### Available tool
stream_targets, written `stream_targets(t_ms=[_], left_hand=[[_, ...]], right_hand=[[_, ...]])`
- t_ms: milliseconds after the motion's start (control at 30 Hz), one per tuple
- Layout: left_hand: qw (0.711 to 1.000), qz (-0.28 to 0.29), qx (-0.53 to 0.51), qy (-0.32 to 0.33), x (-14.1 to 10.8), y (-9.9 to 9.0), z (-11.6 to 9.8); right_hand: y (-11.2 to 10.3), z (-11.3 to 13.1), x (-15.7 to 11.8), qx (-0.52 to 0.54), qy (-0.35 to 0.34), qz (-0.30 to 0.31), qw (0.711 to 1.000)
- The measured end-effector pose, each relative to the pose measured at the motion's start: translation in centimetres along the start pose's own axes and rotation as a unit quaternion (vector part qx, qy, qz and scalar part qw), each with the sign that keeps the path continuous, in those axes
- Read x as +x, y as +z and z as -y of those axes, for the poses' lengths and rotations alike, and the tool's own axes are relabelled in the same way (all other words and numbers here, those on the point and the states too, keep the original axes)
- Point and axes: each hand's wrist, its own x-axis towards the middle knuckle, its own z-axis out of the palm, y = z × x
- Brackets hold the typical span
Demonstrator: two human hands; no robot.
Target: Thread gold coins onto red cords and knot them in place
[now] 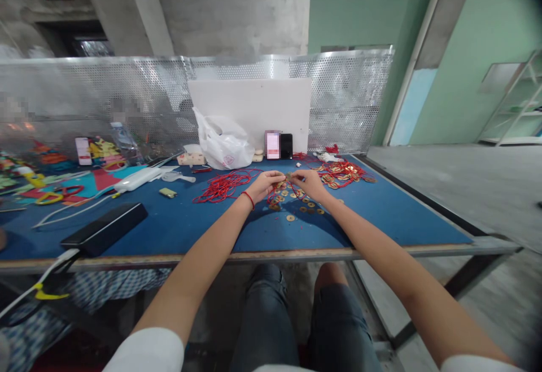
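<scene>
My left hand and my right hand meet over the middle of the blue table, fingertips almost touching. A round brass-coloured coin shows between them, pinched by my right fingers. My left fingers are closed beside it, and thin red cord hangs below that hand. Whether they grip the cord or the coin's edge is too small to tell. Under my hands lie several loose coins with centre holes, one coin nearest me. A bundle of red cords lies left of my left hand.
Coins strung on red cord are heaped at the right. Behind stand a white plastic bag and a lit phone. Leftward are a black box, a white power strip and scissors. Another person's checked clothing shows below.
</scene>
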Motion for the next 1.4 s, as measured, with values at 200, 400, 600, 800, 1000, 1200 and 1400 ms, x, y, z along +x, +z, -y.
stream_targets(t_ms=[200,400,600,800,1000,1200,1400], left_hand=[[1.0,-0.01,-0.002,-0.007,0.0,0.1,0.0],[1.0,-0.025,-0.016,-0.004,-0.1,0.2,-0.2],[1.0,-0.023,-0.015,-0.006,-0.1,0.3,-0.2],[1.0,-0.025,0.004,0.004,-0.1,0.2,0.0],[0.999,-0.02,0.024,0.009,-0.3,0.5,-0.3],[0.992,0.002,0.112,0.051,-0.7,1.3,-0.4],[0.985,0.015,0.15,0.082,-0.8,1.6,-0.3]], right_hand=[[0.0,0.3,0.1,0.041,0.001,0.006,0.999],[0.0,0.5,0.3,0.098,0.03,0.009,0.995],[-0.1,0.3,0.2,0.095,0.052,0.024,0.994],[-0.2,1.2,0.2,0.121,0.04,0.041,0.991],[-0.1,1.4,0.2,0.207,0.085,0.064,0.973],[-0.2,1.7,-0.1,0.114,0.053,0.044,0.991],[-0.2,1.9,-0.3,0.067,0.017,0.026,0.997]])
